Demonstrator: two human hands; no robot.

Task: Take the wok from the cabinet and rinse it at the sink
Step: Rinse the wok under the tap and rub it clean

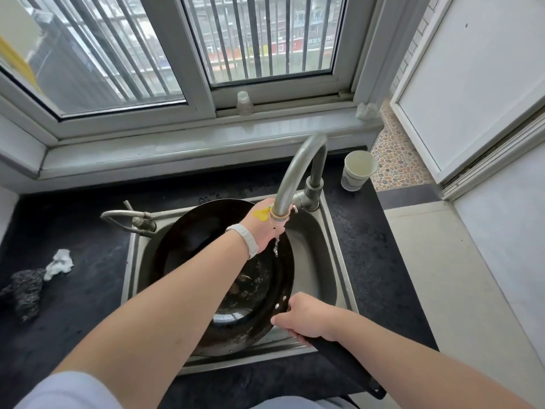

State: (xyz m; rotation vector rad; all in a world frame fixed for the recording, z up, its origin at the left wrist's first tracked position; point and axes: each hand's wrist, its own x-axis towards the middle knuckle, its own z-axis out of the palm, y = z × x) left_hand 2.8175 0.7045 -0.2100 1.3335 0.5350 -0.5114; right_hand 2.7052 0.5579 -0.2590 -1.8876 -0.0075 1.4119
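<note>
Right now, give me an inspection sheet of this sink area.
Surface: dark countertop, steel sink set in it.
Job's things: black wok tilted in the sink; thin water stream from faucet.
Clutter: paper cup, crumpled tissue, dark cloth, bottle on the sill.
Hands: left hand at the spout; right hand grips the wok handle.
Cables: nothing seen.
Surroundings: barred window.

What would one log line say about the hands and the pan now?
stage: rinsing | black round metal wok: in steel sink | right hand: gripping handle | left hand: at faucet spout | water: running
</note>
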